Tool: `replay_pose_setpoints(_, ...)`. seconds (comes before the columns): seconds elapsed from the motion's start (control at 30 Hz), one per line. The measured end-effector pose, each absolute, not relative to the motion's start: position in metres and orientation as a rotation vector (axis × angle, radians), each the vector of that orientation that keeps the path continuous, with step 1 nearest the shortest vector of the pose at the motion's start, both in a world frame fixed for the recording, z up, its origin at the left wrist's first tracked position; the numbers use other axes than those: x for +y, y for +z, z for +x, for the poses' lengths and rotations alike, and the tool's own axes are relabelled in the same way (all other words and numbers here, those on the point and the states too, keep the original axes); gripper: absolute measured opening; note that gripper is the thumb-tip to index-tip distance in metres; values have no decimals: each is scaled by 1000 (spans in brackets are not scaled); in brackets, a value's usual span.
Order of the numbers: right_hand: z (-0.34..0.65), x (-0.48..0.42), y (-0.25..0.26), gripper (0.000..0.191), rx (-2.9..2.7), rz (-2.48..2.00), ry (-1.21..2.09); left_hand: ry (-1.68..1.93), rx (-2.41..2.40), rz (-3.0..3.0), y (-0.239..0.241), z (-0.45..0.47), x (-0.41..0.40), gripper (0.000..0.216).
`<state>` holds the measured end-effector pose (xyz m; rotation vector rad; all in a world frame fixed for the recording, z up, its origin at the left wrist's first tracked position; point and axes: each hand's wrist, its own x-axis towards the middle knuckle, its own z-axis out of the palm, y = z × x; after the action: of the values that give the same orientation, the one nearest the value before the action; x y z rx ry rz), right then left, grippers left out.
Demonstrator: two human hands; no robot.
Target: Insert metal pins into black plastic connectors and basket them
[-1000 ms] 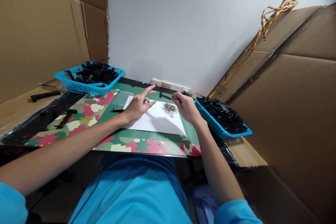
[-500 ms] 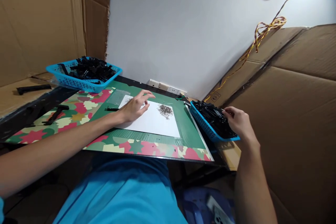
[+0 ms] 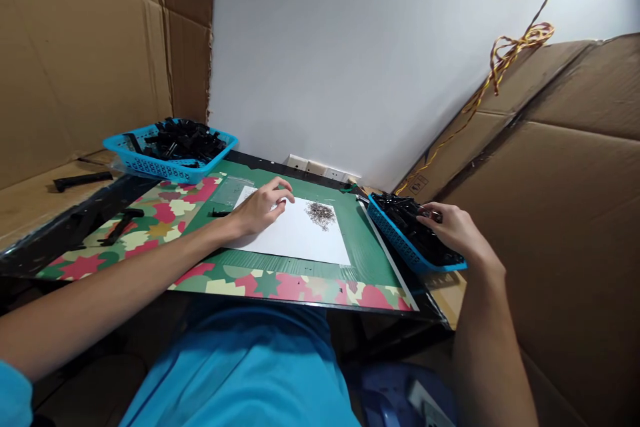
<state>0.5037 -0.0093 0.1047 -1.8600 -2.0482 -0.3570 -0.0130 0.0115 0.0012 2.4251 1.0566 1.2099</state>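
Observation:
My left hand [image 3: 260,207] rests on the white paper sheet [image 3: 300,237], its fingers curled together over the sheet's far left corner; whether they pinch anything is too small to tell. A small pile of tiny metal pieces [image 3: 321,214] lies on the sheet to the right of that hand. My right hand [image 3: 453,228] reaches into the blue basket on the right [image 3: 400,244], which is full of black plastic parts [image 3: 411,221]. Its fingers are closed on one black part at the top of the heap.
A second blue basket of black parts [image 3: 170,150] stands at the far left. Loose black parts [image 3: 120,223] lie on the camouflage mat [image 3: 270,280], another [image 3: 83,180] on the cardboard. A clear plastic bag [image 3: 231,188] lies beside the paper. Cardboard walls stand left and right, a cable [image 3: 500,60] hangs at the right.
My right hand left the paper, where it held a black part, and went into the right basket. My left hand's index finger has curled down onto the sheet.

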Motion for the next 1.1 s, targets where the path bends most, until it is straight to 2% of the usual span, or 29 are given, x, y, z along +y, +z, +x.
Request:
replay_pose_setpoints(0.2, 499, -1, 97, 32, -2085, -1859, -331, 1182, 1066, 2449, 3, -13, 10, 25)
replay_pose_setpoints(0.6, 492, -2, 88, 31, -2002, -1857, -415, 1131, 1013, 2471, -2, -15, 17, 26)
replay_pose_setpoints(0.8, 452, -1, 94, 36, -1981, -1562, -559, 1130, 1051, 2504, 0, -14, 16, 28)
replay_pose_setpoints(0.97, 390, 8, 101, 36, -2185, -1342, -306, 1244, 1206, 2554, 22, -26, 18, 30)
replay_pose_setpoints(1.1, 323, 31, 97, 40, -2291, -1185, -20, 1371, 1595, 2437, 55, -72, 30, 31)
